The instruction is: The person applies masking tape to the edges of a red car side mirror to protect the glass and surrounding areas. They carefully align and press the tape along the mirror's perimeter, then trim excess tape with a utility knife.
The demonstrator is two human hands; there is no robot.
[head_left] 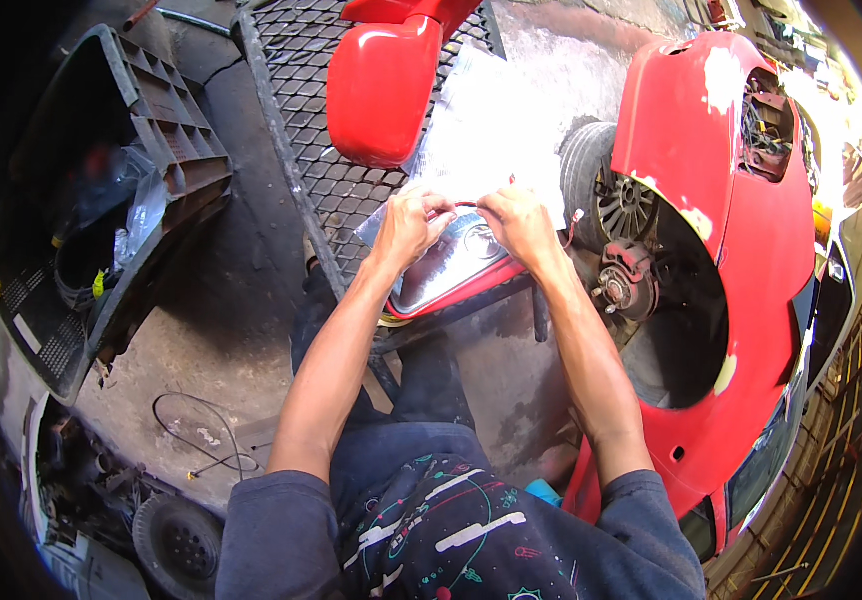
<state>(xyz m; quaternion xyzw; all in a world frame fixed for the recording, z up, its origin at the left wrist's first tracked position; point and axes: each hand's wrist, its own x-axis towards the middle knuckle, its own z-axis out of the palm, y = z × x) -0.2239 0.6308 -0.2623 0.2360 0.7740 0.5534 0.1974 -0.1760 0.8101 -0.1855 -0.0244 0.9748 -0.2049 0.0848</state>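
Observation:
A thin dark red strip, which looks like a wire [466, 204], runs between my hands. My left hand [411, 225] pinches its left end, thumb and fingers together. The right end is gripped by my right hand [521, 220], with the fingers closed. Just below them lies a side mirror [441, 280] with its glass facing up and a red rim. A thin lead with a small pale connector [578, 215] hangs to the right of my right hand. Beyond my hands, a glossy red mirror housing [381, 95] rests on the metal mesh table [301, 100].
Clear plastic wrapping [481, 110] lies bright in the sun on the mesh. A red car body [671, 130] with an exposed brake disc [626, 288] and a leaning wheel [591, 165] stands close on the right. At left is a large black bumper [176, 130]; a cable [196, 398] lies on the floor.

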